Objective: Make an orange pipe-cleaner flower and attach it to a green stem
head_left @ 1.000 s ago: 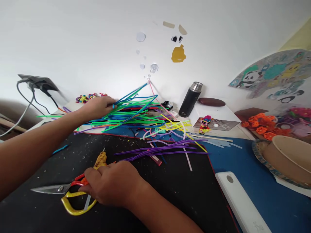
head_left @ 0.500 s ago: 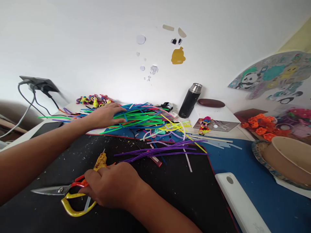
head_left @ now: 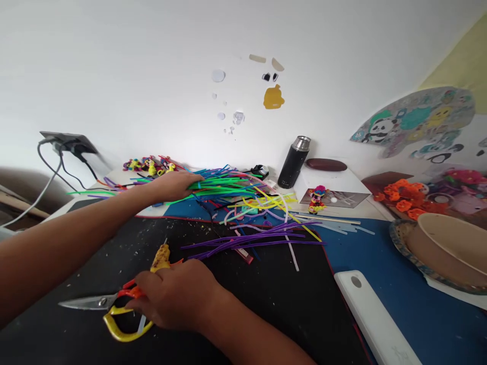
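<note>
My left hand [head_left: 177, 185] reaches across to a heap of green and blue pipe cleaners [head_left: 228, 186]. Its fingers and thumb close around the left end of the bundle. Nearer to me, my right hand [head_left: 182, 294] is wrapped round a yellow hot glue gun [head_left: 161, 257], whose nozzle points away; my fingers hide most of its body. Under and beside that hand lie scissors [head_left: 89, 302] with red and yellow handles, blades to the left. Purple pipe cleaners [head_left: 258, 239] are spread on the black mat [head_left: 281, 309] ahead of my right hand.
A black flask [head_left: 293, 163] and a small pipe-cleaner figure [head_left: 317, 198] stand at the back. More figures [head_left: 148, 165] lie behind my left hand. To the right are a white bar-shaped object [head_left: 375, 314] and a beige bowl [head_left: 452, 248]. Cables [head_left: 61, 167] hang at a wall socket.
My left hand has moved slightly right and its spread fingers have closed on the pipe cleaners. My right hand keeps its hold on the glue gun. The view has shifted a little.
</note>
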The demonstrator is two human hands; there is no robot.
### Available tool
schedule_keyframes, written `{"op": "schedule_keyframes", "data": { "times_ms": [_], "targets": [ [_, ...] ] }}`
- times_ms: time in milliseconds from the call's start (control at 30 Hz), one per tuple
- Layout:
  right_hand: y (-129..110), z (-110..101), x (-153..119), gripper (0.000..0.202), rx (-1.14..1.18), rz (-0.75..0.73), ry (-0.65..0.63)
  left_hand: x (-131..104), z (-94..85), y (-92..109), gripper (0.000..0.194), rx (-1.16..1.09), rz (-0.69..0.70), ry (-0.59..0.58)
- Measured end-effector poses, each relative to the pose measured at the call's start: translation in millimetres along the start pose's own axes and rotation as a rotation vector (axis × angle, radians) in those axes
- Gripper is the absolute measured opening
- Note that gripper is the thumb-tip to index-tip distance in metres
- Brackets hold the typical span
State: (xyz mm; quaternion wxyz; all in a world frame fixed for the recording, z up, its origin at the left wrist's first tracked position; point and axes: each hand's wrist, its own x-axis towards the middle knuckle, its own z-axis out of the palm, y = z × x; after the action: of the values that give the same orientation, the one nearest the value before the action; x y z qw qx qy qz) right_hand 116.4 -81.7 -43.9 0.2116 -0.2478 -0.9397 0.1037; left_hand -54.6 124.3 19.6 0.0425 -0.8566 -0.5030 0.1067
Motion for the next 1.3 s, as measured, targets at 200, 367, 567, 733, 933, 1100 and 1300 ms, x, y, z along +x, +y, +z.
{"op": "schedule_keyframes", "data": {
  "times_ms": [200,367,567,733,933,1100,1300],
  "targets": [
    [4,-3,0,0.034,-0.067,-0.012,0.025,-2,-37.0,-21,0.06,-0.049,-0.071,0.015],
    [6,-9,-1,0.03,-0.054,-0.013,0.055,-4,-26.1,-21,0.057,-0.073,-0.054,-0.014],
    [3,-8,0,0.03,-0.059,-0.045,0.073,1,-7.9,-15,0.059,-0.109,0.008,0.009],
    [5,-11,0,0.032,-0.08,-0.034,0.074,0,0.0,-4,0.083,-0.14,0.007,-0.025],
    [4,-13,0,0.033,-0.078,-0.044,0.055,-2,28.1,8,0.107,-0.088,-0.018,-0.114],
    [4,-12,2,0.033,-0.082,-0.038,0.031,-2,21.9,3,0.072,-0.009,-0.021,-0.049],
    [4,-15,1,0.032,-0.082,-0.047,0.013,-3,-4.4,-10,0.076,-0.003,-0.101,0.02]
  ]
}}
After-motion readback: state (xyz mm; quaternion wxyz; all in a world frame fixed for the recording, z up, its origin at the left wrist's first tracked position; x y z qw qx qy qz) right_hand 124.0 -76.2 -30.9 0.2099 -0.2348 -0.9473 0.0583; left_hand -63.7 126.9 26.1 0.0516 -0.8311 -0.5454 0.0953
